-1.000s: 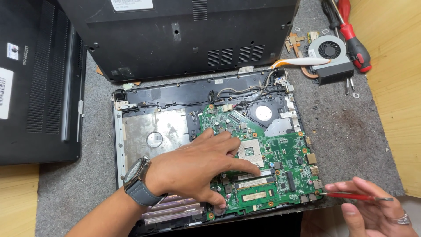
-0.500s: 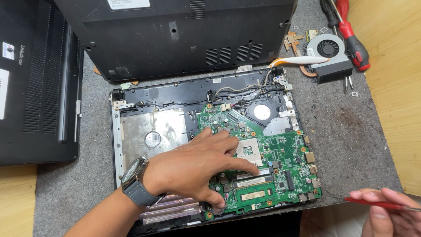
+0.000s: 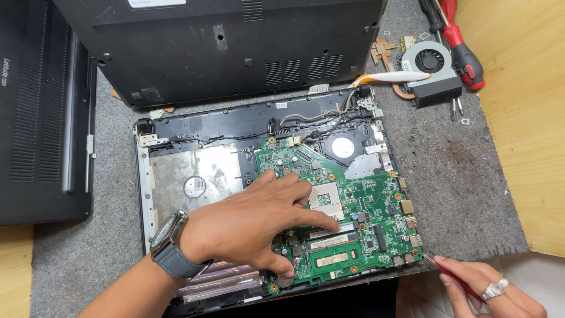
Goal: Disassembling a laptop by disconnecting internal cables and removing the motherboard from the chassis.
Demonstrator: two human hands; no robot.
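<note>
In the head view, the left hand (image 3: 253, 227) lies flat with fingers spread on the green motherboard (image 3: 347, 218), apparently steadying it inside the opened laptop base (image 3: 176, 132). At the board's lower right corner, the right hand (image 3: 488, 288) pinches a red-handled screwdriver (image 3: 450, 274), its tip aimed at the board's edge.

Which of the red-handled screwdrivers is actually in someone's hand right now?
The thin red-handled screwdriver at bottom right, held by the right hand. The thicker red-and-black screwdriver lies untouched on the grey felt mat.
</note>
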